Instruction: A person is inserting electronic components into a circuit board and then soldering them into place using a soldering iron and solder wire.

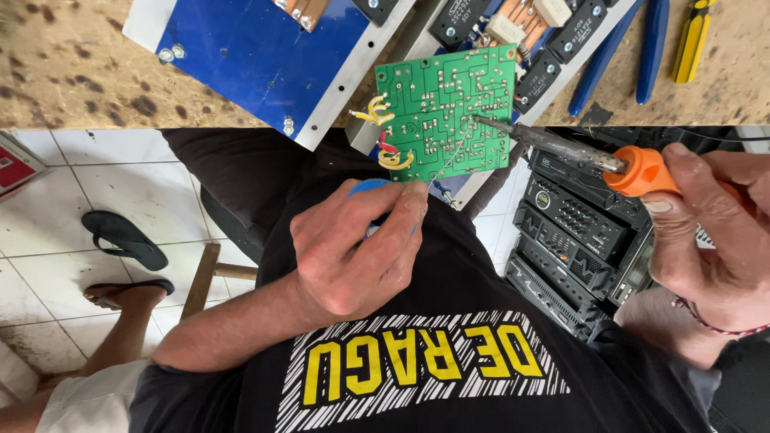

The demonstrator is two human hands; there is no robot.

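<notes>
Touching circuit board (449, 112), beyond right hand (710, 232).

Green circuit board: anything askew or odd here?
The green circuit board sits tilted, overhanging the bench edge. The soldering iron shaft looks dark and crusted. Yellow wire loops stick out loose on its left side.

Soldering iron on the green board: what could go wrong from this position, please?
1. The soldering iron, held by the right hand, has its tip among closely spaced joints on the green circuit board; a slip could bridge neighbouring joints.
2. The left hand feeds thin solder wire towards the tip; its fingers are close to the board and could get burned.
3. The board sticks out over the bench edge and may shift under pressure.
</notes>
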